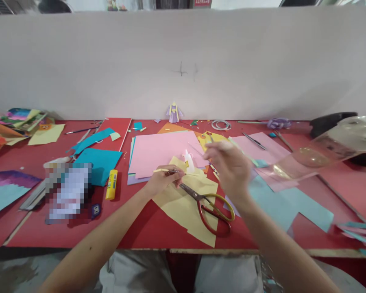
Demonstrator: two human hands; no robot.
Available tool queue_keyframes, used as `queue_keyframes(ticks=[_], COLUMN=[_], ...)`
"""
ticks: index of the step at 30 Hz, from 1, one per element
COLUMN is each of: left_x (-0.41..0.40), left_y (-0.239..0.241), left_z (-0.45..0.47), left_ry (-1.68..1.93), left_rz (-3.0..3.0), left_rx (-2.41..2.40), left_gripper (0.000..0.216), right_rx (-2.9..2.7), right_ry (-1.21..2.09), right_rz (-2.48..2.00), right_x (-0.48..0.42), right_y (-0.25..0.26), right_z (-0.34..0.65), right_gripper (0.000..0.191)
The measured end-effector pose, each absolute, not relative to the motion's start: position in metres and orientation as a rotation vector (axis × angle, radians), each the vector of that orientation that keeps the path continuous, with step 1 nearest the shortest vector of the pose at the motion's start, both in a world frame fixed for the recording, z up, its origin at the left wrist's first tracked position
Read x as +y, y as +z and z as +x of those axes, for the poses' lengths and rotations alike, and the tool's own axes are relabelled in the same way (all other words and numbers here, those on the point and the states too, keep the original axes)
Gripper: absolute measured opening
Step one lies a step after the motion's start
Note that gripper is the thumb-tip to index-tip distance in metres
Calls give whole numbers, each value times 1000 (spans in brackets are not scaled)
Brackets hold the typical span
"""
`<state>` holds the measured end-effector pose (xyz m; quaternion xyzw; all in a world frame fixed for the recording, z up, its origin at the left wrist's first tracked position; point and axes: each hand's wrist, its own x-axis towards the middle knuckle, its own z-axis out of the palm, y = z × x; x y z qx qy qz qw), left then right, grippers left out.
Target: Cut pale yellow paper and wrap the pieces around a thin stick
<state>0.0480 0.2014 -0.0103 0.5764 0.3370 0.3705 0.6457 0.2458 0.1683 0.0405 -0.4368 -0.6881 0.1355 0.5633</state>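
My left hand (162,182) rests on the yellow paper (187,211) with its fingers pinched on a thin yellow paper strip (161,170) that sticks out to the left. My right hand (228,162) hovers above the table, blurred by motion, its fingers loosely curled near a small white glue bottle (188,161); I cannot make out whether it holds anything. Scissors (209,205) with red and yellow handles lie on the yellow paper just in front of both hands. A pink sheet (158,152) lies behind the hands.
A yellow glue stick (112,184) and teal paper (99,162) lie to the left. Light blue paper (289,203) lies on the right, and a clear plastic container (332,148) lies tilted further back. A small purple paper figure (174,112) stands against the white partition. Paper scraps litter the red table (140,232).
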Motion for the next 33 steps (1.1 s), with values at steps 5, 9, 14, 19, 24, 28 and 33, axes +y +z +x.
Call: queue_keyframes(ticks=[5, 9, 14, 19, 24, 28, 33], left_x=[199, 200, 203, 205, 203, 204, 206], left_y=[-17, -23, -25, -23, -16, -12, -16], left_z=[43, 37, 29, 26, 26, 28, 34], left_ry=[830, 837, 933, 909, 714, 583, 602], left_rz=[1372, 1372, 1268, 1279, 1331, 1335, 1241], left_rx=[769, 754, 672, 614, 587, 588, 656], left_gripper=[30, 28, 30, 30, 32, 32, 34], right_rx=[-1844, -1958, -2176, -2330, -2315, -2057, -1865], right_ry=[410, 538, 672, 710, 766, 824, 576], right_rz=[-1074, -1161, -1478, -1478, -1390, -1441, -1704], right_x=[176, 174, 167, 163, 162, 170, 182], right_y=[-3, -12, -8, -4, 11, 14, 9], right_z=[231, 231, 231, 227, 239, 260, 274], right_gripper=[16, 20, 47, 15, 15, 23, 21])
